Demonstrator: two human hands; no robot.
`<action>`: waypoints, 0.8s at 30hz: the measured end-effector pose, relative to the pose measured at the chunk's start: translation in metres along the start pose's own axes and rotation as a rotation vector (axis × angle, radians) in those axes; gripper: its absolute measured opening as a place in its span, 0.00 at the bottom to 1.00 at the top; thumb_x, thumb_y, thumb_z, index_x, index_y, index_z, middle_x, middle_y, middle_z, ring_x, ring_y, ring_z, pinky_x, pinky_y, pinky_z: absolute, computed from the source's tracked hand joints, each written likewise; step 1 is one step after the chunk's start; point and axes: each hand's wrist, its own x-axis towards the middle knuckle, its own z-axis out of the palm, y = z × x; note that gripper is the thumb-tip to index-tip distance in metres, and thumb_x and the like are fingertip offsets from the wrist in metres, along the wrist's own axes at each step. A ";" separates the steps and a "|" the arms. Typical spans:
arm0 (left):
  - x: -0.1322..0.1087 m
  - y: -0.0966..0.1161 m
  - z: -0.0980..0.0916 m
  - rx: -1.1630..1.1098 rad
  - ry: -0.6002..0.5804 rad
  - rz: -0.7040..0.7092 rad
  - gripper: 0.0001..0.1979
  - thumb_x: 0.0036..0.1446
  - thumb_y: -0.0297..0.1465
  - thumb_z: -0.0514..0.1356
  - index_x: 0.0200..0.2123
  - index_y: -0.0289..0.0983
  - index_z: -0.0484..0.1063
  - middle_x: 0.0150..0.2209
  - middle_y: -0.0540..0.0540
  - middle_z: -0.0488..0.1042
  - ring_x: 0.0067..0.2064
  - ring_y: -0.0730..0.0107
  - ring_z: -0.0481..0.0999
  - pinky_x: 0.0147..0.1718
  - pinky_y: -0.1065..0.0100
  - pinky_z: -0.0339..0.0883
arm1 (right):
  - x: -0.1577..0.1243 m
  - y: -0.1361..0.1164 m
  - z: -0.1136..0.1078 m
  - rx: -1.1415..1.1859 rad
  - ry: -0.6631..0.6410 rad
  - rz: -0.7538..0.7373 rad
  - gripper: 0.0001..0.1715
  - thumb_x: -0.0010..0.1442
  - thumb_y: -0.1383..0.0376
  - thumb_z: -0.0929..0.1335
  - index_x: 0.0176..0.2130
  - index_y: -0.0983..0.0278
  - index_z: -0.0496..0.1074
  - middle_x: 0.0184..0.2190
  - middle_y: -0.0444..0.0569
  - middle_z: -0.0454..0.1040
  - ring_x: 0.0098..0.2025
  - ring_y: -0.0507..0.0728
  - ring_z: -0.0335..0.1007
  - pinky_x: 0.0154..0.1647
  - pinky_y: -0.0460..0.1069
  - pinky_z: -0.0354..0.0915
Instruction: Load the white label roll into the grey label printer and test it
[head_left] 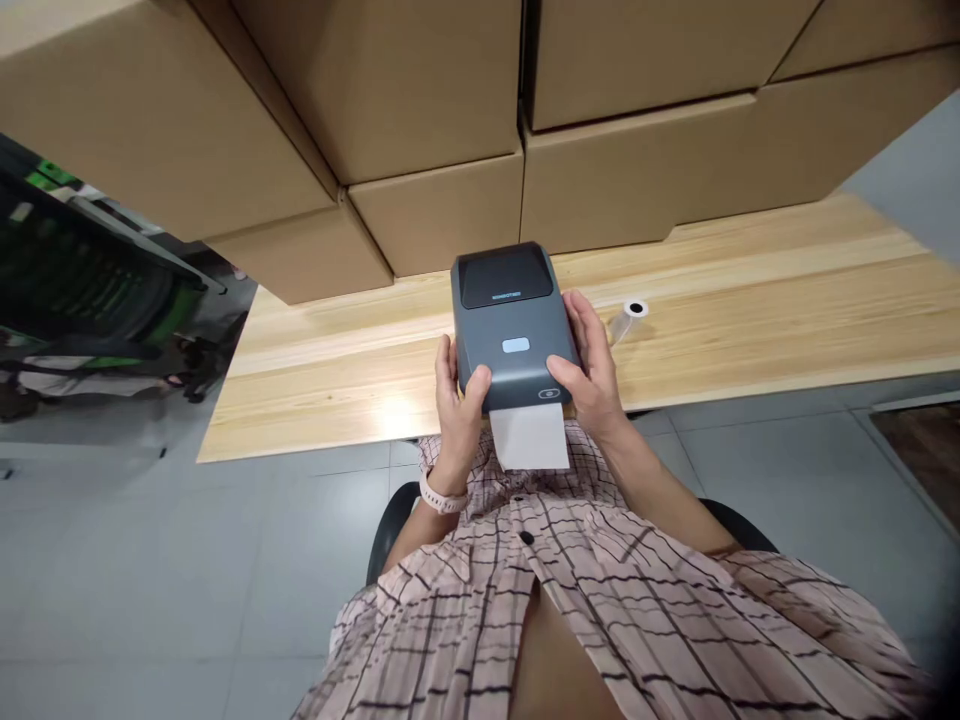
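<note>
A dark grey label printer [499,330] with a black window on its lid is held between my two hands near the table's front edge. My left hand [459,405] grips its left side, thumb on the front corner. On the other side, my right hand [592,370] wraps the right edge, its thumb on top near a small oval mark. A white strip of label paper [531,437] hangs out of the printer's front, over my lap. Just right of my right hand, a small white paper roll [628,318] with a dark core rests on the table.
Large cardboard boxes [435,215] are stacked along the back of the wooden table [772,300]. At the left stands a dark mesh chair [82,270] with green parts, on the grey tiled floor [187,560]. I sit on a dark chair [388,525].
</note>
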 end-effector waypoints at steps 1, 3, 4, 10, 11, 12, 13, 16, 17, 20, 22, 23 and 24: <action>-0.001 -0.001 0.000 -0.006 0.005 -0.002 0.44 0.61 0.50 0.68 0.74 0.47 0.55 0.77 0.40 0.58 0.78 0.45 0.56 0.76 0.47 0.53 | 0.000 0.004 0.000 0.084 -0.014 0.063 0.52 0.65 0.44 0.70 0.77 0.48 0.48 0.80 0.44 0.50 0.81 0.66 0.45 0.80 0.66 0.51; -0.002 -0.002 0.001 0.005 0.014 0.025 0.43 0.60 0.51 0.68 0.73 0.46 0.59 0.76 0.40 0.60 0.77 0.45 0.58 0.75 0.48 0.55 | 0.000 0.008 -0.001 0.183 -0.039 0.157 0.58 0.61 0.41 0.72 0.78 0.47 0.46 0.80 0.44 0.48 0.82 0.66 0.42 0.81 0.65 0.49; -0.001 -0.002 0.002 0.015 0.014 0.047 0.42 0.60 0.52 0.67 0.72 0.46 0.60 0.75 0.40 0.62 0.76 0.45 0.60 0.75 0.48 0.56 | 0.000 0.008 -0.001 0.202 -0.043 0.178 0.59 0.60 0.40 0.73 0.78 0.47 0.45 0.81 0.43 0.47 0.82 0.66 0.41 0.81 0.66 0.48; 0.000 -0.004 -0.005 0.068 -0.030 0.147 0.38 0.63 0.50 0.66 0.70 0.46 0.62 0.71 0.39 0.66 0.72 0.48 0.66 0.70 0.52 0.62 | 0.003 0.002 -0.006 0.154 -0.078 0.182 0.61 0.61 0.39 0.72 0.79 0.48 0.42 0.81 0.44 0.47 0.82 0.65 0.42 0.82 0.66 0.46; -0.004 -0.006 -0.009 0.097 -0.016 0.156 0.38 0.62 0.50 0.67 0.70 0.46 0.61 0.70 0.38 0.66 0.70 0.50 0.67 0.69 0.52 0.63 | 0.003 0.002 -0.006 0.142 -0.084 0.175 0.61 0.61 0.39 0.71 0.79 0.48 0.42 0.81 0.45 0.47 0.82 0.65 0.42 0.81 0.66 0.47; -0.012 -0.008 -0.013 0.138 0.022 0.165 0.38 0.61 0.49 0.68 0.69 0.46 0.62 0.69 0.38 0.67 0.68 0.52 0.70 0.66 0.54 0.66 | 0.004 0.003 -0.007 0.129 -0.088 0.163 0.61 0.61 0.39 0.71 0.79 0.48 0.42 0.80 0.45 0.48 0.81 0.65 0.43 0.81 0.66 0.47; -0.021 -0.011 -0.018 0.187 0.074 0.174 0.37 0.60 0.48 0.69 0.68 0.45 0.64 0.66 0.38 0.69 0.64 0.54 0.73 0.62 0.56 0.69 | 0.004 0.004 -0.007 0.116 -0.087 0.149 0.61 0.61 0.38 0.71 0.79 0.49 0.42 0.80 0.46 0.48 0.81 0.65 0.44 0.81 0.66 0.47; -0.050 -0.016 -0.027 0.304 0.150 0.109 0.18 0.59 0.45 0.70 0.46 0.39 0.76 0.44 0.45 0.77 0.42 0.66 0.76 0.44 0.64 0.72 | 0.003 0.012 -0.005 0.086 -0.054 0.118 0.59 0.62 0.37 0.69 0.79 0.50 0.44 0.80 0.48 0.48 0.81 0.66 0.44 0.81 0.67 0.47; -0.058 -0.016 -0.028 0.279 0.043 0.008 0.16 0.59 0.45 0.69 0.39 0.38 0.77 0.38 0.47 0.77 0.37 0.69 0.74 0.40 0.65 0.70 | 0.003 0.015 -0.004 0.081 -0.042 0.110 0.58 0.62 0.38 0.68 0.79 0.50 0.44 0.80 0.48 0.49 0.81 0.66 0.44 0.81 0.67 0.48; -0.067 -0.010 -0.025 0.056 -0.268 -0.310 0.19 0.57 0.47 0.71 0.30 0.37 0.77 0.29 0.49 0.77 0.32 0.71 0.72 0.39 0.65 0.70 | 0.001 0.022 -0.001 0.055 -0.044 0.073 0.54 0.66 0.40 0.66 0.79 0.50 0.43 0.80 0.49 0.48 0.81 0.66 0.46 0.80 0.67 0.51; -0.064 -0.003 -0.022 -0.077 -0.349 -0.416 0.19 0.54 0.47 0.73 0.30 0.36 0.79 0.29 0.48 0.79 0.31 0.71 0.73 0.38 0.65 0.70 | 0.001 0.022 -0.001 0.018 -0.067 0.048 0.52 0.68 0.42 0.64 0.79 0.51 0.40 0.80 0.50 0.48 0.80 0.65 0.48 0.78 0.67 0.54; -0.062 0.000 -0.022 -0.103 -0.363 -0.433 0.19 0.53 0.47 0.74 0.29 0.36 0.80 0.28 0.48 0.79 0.30 0.71 0.73 0.37 0.66 0.69 | 0.001 0.020 -0.002 -0.009 -0.073 0.032 0.51 0.69 0.43 0.64 0.79 0.51 0.38 0.80 0.51 0.48 0.80 0.65 0.49 0.78 0.67 0.56; -0.060 0.002 -0.022 -0.109 -0.374 -0.438 0.20 0.52 0.47 0.74 0.29 0.36 0.80 0.27 0.48 0.79 0.29 0.71 0.73 0.35 0.66 0.68 | 0.001 0.017 -0.003 -0.044 -0.067 0.006 0.49 0.70 0.45 0.63 0.79 0.51 0.38 0.80 0.51 0.49 0.80 0.64 0.50 0.77 0.67 0.57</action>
